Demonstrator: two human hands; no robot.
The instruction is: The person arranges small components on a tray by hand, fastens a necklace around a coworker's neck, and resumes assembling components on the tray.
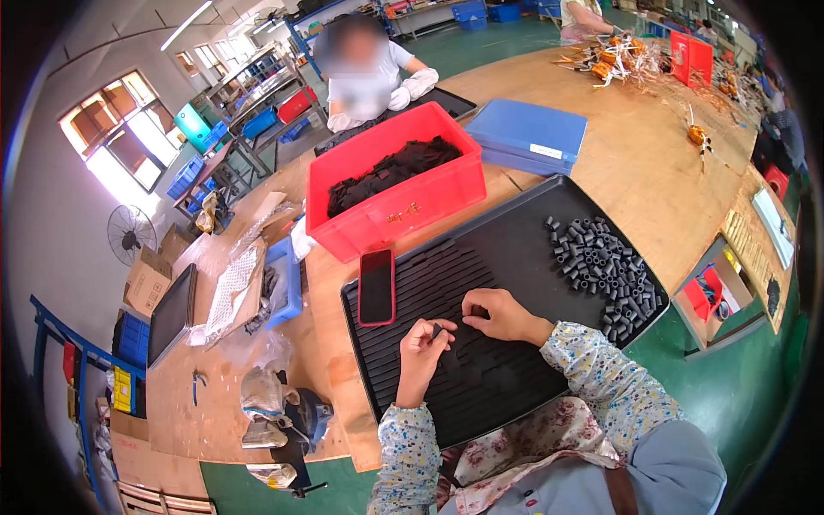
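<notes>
My left hand is closed in a pinch on a small black piece above a black tray. Just right of it, my right hand has its fingertips pressed together; anything between them is too small or hidden to name. Beneath and around both hands, rows of flat black strips lie side by side on the tray's left half. Loose short black tubes are heaped on its right side. A phone in a red case rests across the tray's left edge.
Behind the tray stand a red bin of black pieces and a blue box. Across the table sits a co-worker. To the left are a blue crate and pliers. Orange wired parts are piled far right.
</notes>
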